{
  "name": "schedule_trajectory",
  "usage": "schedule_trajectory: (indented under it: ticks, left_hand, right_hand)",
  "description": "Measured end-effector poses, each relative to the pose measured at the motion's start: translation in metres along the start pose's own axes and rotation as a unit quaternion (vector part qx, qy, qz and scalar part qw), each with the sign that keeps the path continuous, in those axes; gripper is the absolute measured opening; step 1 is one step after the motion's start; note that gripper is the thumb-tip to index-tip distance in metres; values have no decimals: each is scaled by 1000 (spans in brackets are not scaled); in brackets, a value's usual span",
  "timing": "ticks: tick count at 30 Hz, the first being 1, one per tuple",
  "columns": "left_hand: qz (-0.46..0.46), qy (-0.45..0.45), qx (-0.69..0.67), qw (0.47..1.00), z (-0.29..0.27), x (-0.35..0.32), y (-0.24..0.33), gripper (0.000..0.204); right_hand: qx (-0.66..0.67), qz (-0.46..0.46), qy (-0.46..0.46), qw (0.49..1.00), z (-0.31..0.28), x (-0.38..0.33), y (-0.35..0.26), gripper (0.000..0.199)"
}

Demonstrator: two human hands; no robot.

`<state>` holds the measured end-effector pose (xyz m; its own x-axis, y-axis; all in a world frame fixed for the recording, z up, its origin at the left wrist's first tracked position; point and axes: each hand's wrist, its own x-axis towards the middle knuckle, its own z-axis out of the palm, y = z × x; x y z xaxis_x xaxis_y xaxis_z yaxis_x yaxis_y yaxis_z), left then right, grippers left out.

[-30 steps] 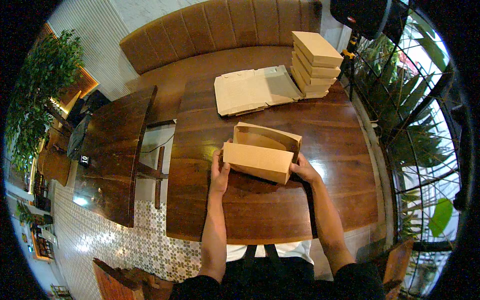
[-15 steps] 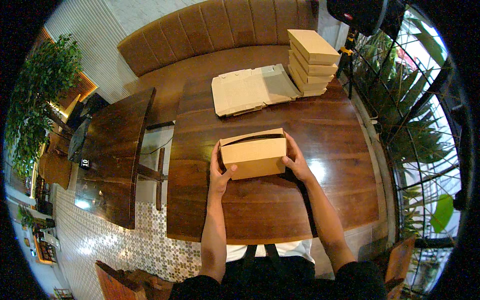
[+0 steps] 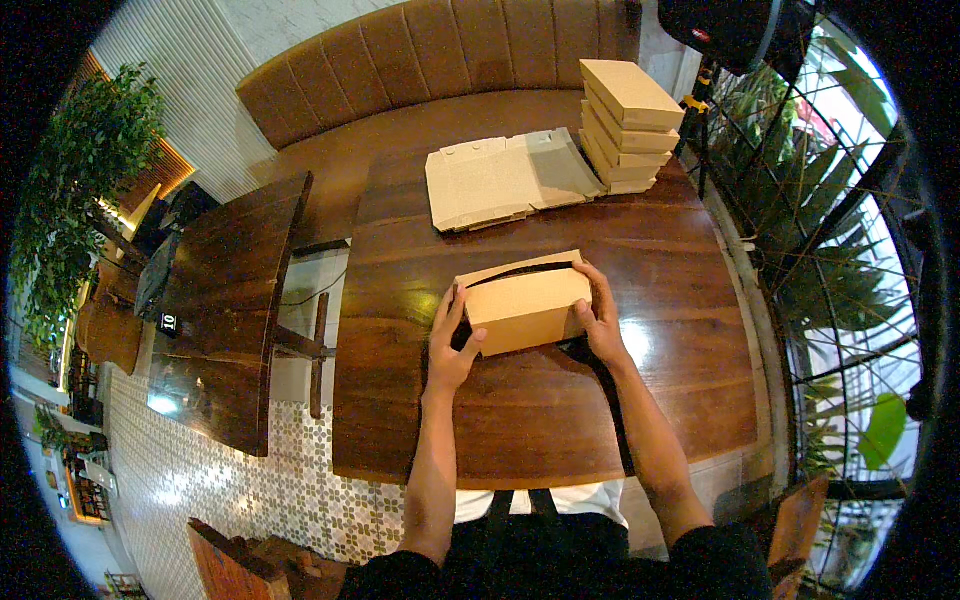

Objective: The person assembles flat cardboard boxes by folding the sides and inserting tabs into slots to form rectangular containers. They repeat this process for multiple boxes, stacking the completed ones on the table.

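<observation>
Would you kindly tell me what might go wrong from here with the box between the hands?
The cardboard box shows a dark gap along its far top edge, so the top might spring open if released.

The left hand and right hand hold opposite ends; squeezing too hard could buckle the cardboard.

The stack of boxes looks unevenly aligned, so a bump to the table might shift it.

Behind the box [image 3: 528, 308], cardboard sheets [image 3: 495, 182] lie on the table [image 3: 670, 265], left of the stacked boxes [image 3: 630, 125].
</observation>
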<state>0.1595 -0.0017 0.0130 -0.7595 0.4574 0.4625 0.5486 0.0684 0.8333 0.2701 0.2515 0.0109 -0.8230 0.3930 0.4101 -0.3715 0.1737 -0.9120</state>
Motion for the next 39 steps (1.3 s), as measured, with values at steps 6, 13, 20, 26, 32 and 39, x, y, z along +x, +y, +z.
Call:
schedule_trajectory:
  ticks: [6,13,20,26,32,39]
  left_hand:
    - [47,42,47,997,3,4,8,61]
    - [29,92,-19,995,6,-4,0,54]
    - [21,105,-35,994,9,-2,2,101]
    - [-20,24,-89,996,9,-1,21,113]
    - [-21,12,-109,994,11,-2,17,112]
    - [48,33,0,998,8,-8,-4,81]
  right_hand:
    - [-31,-7,4,1000,5,-3,-4,66]
    - [12,-21,12,1000,3,0,5,71]
    - [45,-39,17,998,6,-2,9,72]
    - [51,-48,-19,997,6,-1,2,66]
    - [47,-41,-11,998,5,1,-4,75]
    - [-40,-48,3,998,6,2,-9,61]
